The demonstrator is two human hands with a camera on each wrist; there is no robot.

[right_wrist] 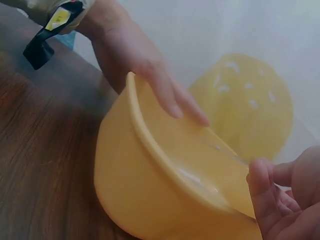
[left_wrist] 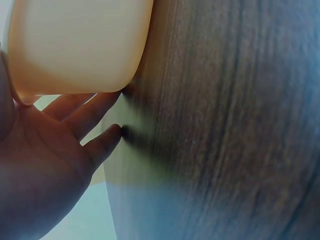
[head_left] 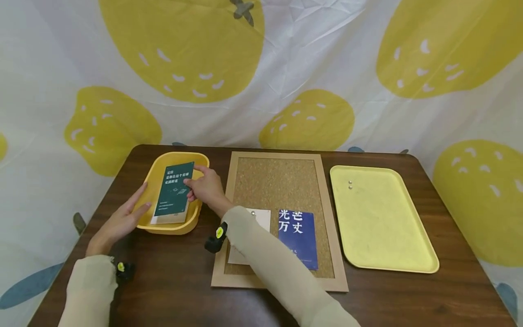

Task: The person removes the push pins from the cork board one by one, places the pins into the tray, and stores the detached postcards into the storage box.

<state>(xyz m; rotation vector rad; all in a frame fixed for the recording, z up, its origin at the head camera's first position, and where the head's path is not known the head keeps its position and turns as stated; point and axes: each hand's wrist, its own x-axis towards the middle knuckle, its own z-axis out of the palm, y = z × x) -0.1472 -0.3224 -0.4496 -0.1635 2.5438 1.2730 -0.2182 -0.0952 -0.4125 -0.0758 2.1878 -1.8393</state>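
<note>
A dark green card (head_left: 173, 190) with white lettering is tilted over the yellow basin (head_left: 190, 227). My right hand (head_left: 208, 186) pinches the card at its right edge between thumb and fingers. Under it, a pale card (head_left: 165, 220) shows along the lower end; other contents are hidden. At the basin's left side, my left hand (head_left: 118, 225) holds the wall, with the thumb over the rim. Several fingers (left_wrist: 102, 145) of that hand stretch along the outside, low near the table. In the right wrist view the green card is seen almost edge-on.
A wood-framed corkboard (head_left: 278, 181) lies right of the basin, bearing a blue card (head_left: 304, 240) and a white card (head_left: 261, 220), the latter partly behind my right sleeve. Farther right is a yellow tray (head_left: 384, 222) with two small silver pins (head_left: 350, 185). A lemon-print cloth (head_left: 229, 122) hangs behind the table.
</note>
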